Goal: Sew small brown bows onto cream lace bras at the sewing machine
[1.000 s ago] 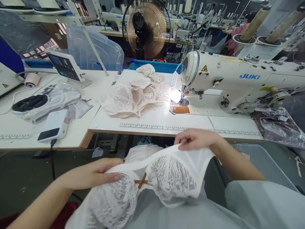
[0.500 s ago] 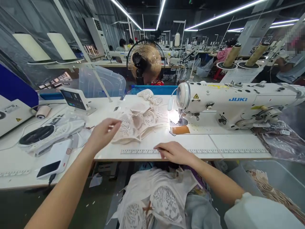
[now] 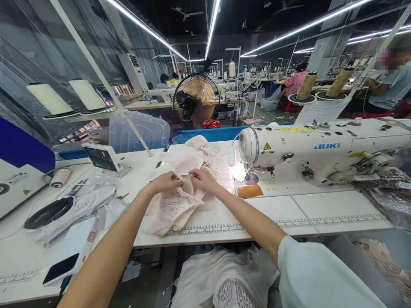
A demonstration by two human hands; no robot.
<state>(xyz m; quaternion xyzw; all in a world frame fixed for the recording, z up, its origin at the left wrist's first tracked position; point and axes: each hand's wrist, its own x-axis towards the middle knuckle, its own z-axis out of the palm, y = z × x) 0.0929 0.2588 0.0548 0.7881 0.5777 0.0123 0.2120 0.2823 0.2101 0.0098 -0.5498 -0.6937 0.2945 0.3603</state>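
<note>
The garment [image 3: 175, 207] is matt lace, the tabletop [image 3: 337, 206] smooth.

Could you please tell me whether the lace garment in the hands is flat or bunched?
Bunched: the garment lies in folds below the left hand and right hand.

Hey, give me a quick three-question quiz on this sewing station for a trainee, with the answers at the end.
1. True or false: the left hand and the right hand both touch the lace garments.
2. What colour is the flat piece in front of the sewing machine needle? A) blue B) green C) orange-brown
3. How many pale thread cones stand at the picture's upper left?

Key: 1. True. 2. C. 3. Two.
</note>
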